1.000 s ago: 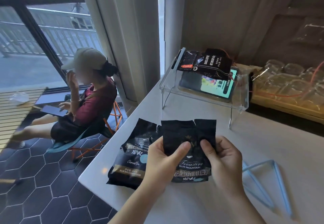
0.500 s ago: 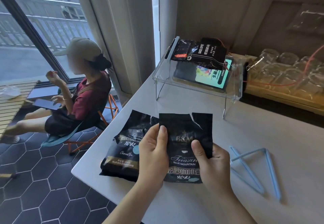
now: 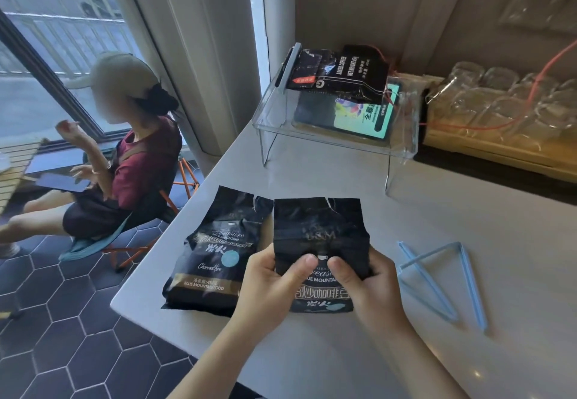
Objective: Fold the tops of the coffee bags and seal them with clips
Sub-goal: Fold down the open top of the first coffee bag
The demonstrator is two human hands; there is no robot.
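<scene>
Two hands, left hand (image 3: pixel 268 276) and right hand (image 3: pixel 368 283), pinch the upright coffee bag (image 3: pixel 318 236) mid-surface; crease its torn top evenly before taking the blue clips (image 3: pixel 437 280) at 3 o'clock

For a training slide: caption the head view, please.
Both hands grip an open coffee bag on the table; a second bag lies beside it, blue clips to the right.

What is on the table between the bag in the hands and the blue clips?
Nothing: in the head view, only bare white table separates the held coffee bag from the blue clips.
</scene>
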